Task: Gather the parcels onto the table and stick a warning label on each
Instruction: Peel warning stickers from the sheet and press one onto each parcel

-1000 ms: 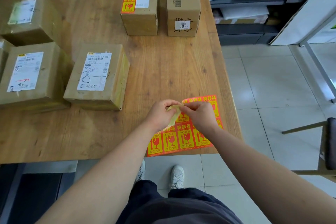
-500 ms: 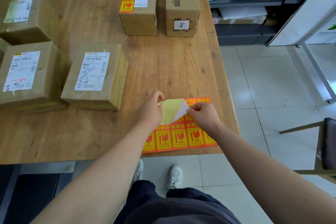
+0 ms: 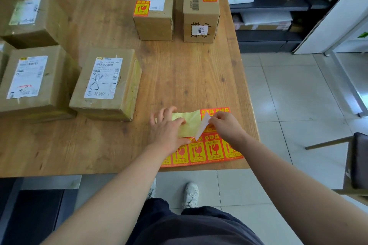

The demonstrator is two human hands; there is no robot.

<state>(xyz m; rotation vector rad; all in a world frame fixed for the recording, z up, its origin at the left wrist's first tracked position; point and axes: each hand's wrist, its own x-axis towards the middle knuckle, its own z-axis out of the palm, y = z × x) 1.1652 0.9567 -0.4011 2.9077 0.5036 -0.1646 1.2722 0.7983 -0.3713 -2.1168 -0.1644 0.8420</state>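
Okay, left hand (image 3: 169, 131) lies flat, fingers spread, pressing the label sheet (image 3: 199, 152) onto the tabletop (image 3: 189, 77) at lower centre of the frame. Right hand (image 3: 226, 126) pinches a half-peeled label (image 3: 203, 128), white underside showing. Two stickered parcels (image 3: 154, 14) stand upper centre, three other parcels (image 3: 107, 81) at left.

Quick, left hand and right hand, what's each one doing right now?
Left hand: open, fingers flat, pressing the yellow backing paper down.
Right hand: closed, pinching a peeled-up warning label.
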